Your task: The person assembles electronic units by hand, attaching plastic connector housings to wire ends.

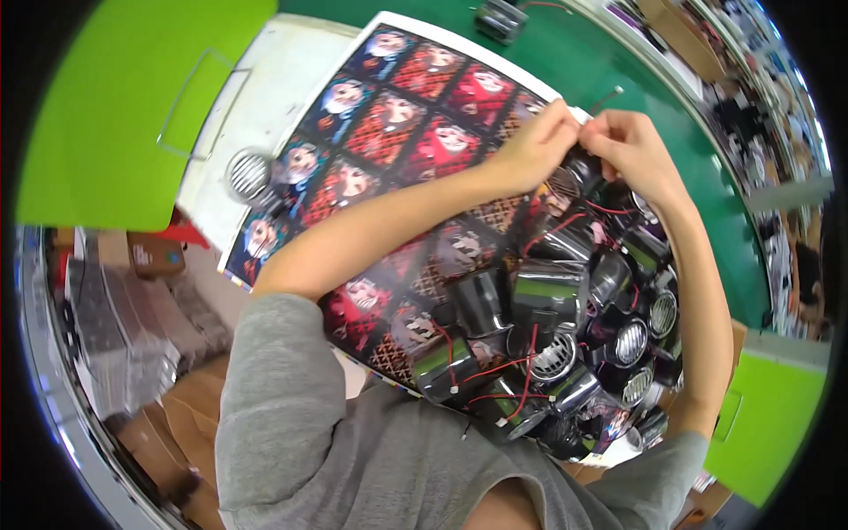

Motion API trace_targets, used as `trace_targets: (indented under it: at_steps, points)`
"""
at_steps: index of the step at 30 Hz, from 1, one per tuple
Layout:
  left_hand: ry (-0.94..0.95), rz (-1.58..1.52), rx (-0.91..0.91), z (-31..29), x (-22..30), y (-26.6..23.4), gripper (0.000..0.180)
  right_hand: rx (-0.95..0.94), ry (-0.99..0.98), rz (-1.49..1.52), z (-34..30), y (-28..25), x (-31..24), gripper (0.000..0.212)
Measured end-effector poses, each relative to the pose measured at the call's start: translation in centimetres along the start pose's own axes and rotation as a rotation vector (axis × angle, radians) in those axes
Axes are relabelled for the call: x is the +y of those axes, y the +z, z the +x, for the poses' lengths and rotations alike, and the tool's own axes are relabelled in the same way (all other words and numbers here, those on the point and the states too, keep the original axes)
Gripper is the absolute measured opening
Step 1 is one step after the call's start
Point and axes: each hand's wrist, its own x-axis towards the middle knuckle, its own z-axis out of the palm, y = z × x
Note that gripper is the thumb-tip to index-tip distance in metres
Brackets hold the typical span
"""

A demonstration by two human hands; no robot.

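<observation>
My left hand (541, 146) and my right hand (632, 150) meet at the far right of a printed sheet. Both have their fingers pinched together, and what lies between the fingertips is too small to make out. Just below them sits a black cylindrical part (579, 170), partly hidden by the hands. A heap of similar glossy black cylinders (548, 287) spreads along my right forearm, some with silver slotted grilles (631, 343) and thin red wires (533, 353) ending in white plugs. The printed sheet (382, 128), covered in rows of colourful pictures, lies under the heap.
One grilled part (251, 173) rests apart at the sheet's left edge. Another black part (501, 19) stands on the green table (565, 53) at the back. Bright green panels (115, 106) flank the left and lower right. Cardboard boxes (168, 442) and crowded shelves (742, 115) line the sides.
</observation>
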Motion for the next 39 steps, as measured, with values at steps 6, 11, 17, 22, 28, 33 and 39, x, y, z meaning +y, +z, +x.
trace_targets:
  at_steps: [6,11,17,22,28,33,39]
  points:
    - [0.018,0.096,0.043,-0.6,0.7,0.5,0.014,-0.105,0.066,-0.117,0.8,-0.5,-0.4,0.015]
    - [0.034,0.150,0.071,-0.9,0.9,0.3,0.013,-0.078,0.066,-0.181,1.1,0.0,-0.5,0.020]
    - [-0.051,0.066,0.056,-0.6,0.5,0.3,0.011,-0.072,0.037,-0.159,1.0,-0.2,-0.2,0.017]
    - [-0.016,0.070,0.086,0.0,-0.2,0.2,0.016,-0.029,-0.074,-0.042,-0.7,0.2,-0.5,0.013]
    - [-0.056,0.092,0.168,-0.2,-0.1,0.0,0.019,0.384,-0.503,-0.696,-2.9,1.8,-5.9,0.011]
    - [0.158,-0.109,0.070,-1.1,-0.3,0.7,0.021,-0.084,-0.797,-0.432,-2.0,8.5,-9.4,0.018]
    - [0.021,0.142,0.150,0.4,-0.2,0.9,0.016,-0.458,-0.832,-0.278,3.2,19.6,-10.5,0.041]
